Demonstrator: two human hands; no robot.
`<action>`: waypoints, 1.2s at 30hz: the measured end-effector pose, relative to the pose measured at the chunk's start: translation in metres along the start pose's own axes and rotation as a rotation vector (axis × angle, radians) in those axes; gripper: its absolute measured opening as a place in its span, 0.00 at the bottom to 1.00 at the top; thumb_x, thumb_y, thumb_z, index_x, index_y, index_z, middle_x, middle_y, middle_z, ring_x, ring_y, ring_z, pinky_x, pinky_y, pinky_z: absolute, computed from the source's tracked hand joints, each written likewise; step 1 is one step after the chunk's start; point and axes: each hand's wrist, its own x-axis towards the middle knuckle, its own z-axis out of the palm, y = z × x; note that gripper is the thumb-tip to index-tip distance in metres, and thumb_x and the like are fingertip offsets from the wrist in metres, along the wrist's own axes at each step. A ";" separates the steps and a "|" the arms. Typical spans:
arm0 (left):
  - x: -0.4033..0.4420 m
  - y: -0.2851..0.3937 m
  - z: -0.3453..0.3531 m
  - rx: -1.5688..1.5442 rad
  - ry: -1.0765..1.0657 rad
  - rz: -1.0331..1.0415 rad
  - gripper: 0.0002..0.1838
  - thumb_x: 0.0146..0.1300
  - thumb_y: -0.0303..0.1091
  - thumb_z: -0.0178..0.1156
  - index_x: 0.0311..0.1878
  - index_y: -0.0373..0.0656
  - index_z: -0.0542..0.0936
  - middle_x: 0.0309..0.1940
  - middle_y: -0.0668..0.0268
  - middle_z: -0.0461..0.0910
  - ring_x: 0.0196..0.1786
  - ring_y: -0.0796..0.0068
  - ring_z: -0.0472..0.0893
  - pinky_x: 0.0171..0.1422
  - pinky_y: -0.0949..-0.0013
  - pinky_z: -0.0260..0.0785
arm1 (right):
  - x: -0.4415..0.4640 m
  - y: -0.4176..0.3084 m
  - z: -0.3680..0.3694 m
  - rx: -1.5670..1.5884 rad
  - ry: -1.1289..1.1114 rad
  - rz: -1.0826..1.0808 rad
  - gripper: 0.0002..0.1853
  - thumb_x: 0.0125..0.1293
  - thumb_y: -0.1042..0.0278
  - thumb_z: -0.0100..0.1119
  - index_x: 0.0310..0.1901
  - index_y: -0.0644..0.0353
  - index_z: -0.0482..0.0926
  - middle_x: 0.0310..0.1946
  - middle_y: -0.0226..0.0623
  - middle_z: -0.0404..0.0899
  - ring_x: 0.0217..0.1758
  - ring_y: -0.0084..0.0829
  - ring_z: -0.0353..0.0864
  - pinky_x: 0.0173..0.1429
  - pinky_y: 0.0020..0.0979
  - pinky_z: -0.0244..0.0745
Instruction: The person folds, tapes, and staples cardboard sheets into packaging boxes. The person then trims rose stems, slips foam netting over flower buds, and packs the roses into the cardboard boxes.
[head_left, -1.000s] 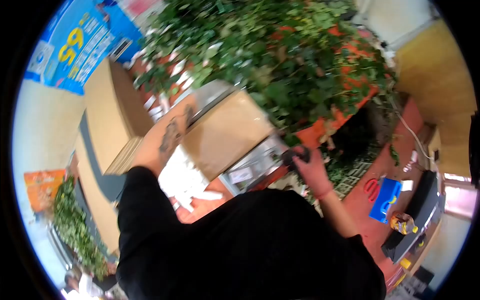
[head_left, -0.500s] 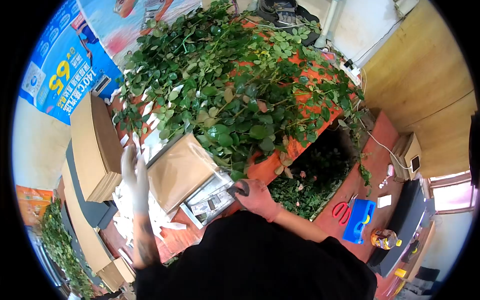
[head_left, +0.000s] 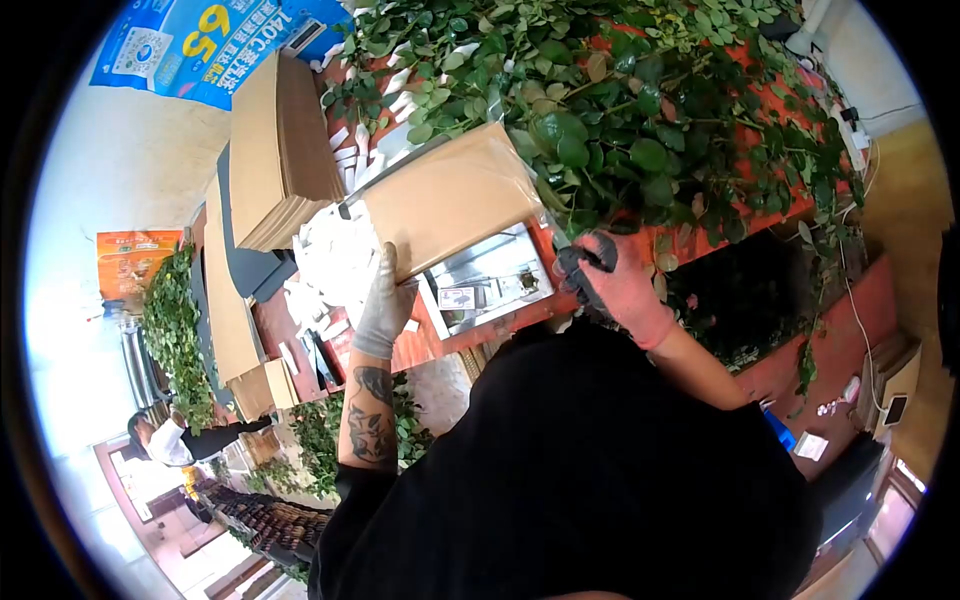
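My left hand (head_left: 382, 312), in a white glove, is at the lower left corner of a flat brown cardboard piece (head_left: 455, 195) in clear plastic. Its thumb points up along the edge and its other fingers are partly hidden at the corner. My right hand (head_left: 625, 290), in a pink glove with dark finger coating, is closed beside the leaves, right of the cardboard; what it holds is hard to make out. Below the cardboard lies a shallow tray (head_left: 545, 290) with a small card inside. White slips (head_left: 340, 255) are heaped left of the cardboard.
Leafy cut stems (head_left: 640, 120) cover the back of the red table (head_left: 425, 350). A cardboard stack (head_left: 270, 150) stands at the left. Beyond it are more greenery (head_left: 170, 330) and a person (head_left: 175, 440) in the distance. A white cable (head_left: 860, 310) hangs at the right.
The view has swung toward the left. My left hand has come down from above the white slips to the cardboard's corner. My right hand has moved from the tray's edge up beside the leaves.
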 end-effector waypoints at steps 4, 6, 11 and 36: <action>-0.010 0.019 0.023 1.064 0.237 0.590 0.28 0.61 0.46 0.58 0.60 0.39 0.69 0.53 0.56 0.72 0.56 0.62 0.71 0.63 0.60 0.62 | -0.002 0.003 0.002 -0.087 0.047 -0.079 0.09 0.57 0.72 0.58 0.38 0.66 0.76 0.34 0.46 0.79 0.39 0.46 0.79 0.44 0.36 0.73; -0.027 0.043 0.069 1.531 0.247 1.101 0.23 0.45 0.32 0.68 0.47 0.39 0.78 0.44 0.54 0.77 0.49 0.59 0.75 0.50 0.60 0.68 | -0.006 -0.002 0.015 -0.128 0.091 -0.118 0.09 0.57 0.73 0.57 0.38 0.66 0.77 0.34 0.47 0.79 0.39 0.48 0.77 0.46 0.37 0.72; 0.009 0.019 0.149 1.789 -0.096 1.029 0.14 0.50 0.48 0.63 0.32 0.49 0.79 0.35 0.66 0.76 0.39 0.63 0.76 0.42 0.60 0.67 | -0.021 -0.033 0.038 0.132 0.022 0.067 0.10 0.56 0.70 0.57 0.39 0.63 0.77 0.32 0.46 0.78 0.38 0.47 0.76 0.45 0.37 0.71; 0.047 -0.011 0.131 1.532 -0.225 0.940 0.08 0.57 0.37 0.55 0.31 0.43 0.77 0.28 0.54 0.78 0.35 0.52 0.78 0.39 0.52 0.69 | 0.090 0.120 0.052 0.006 0.115 0.207 0.21 0.67 0.49 0.43 0.40 0.60 0.77 0.32 0.41 0.80 0.38 0.33 0.80 0.43 0.31 0.74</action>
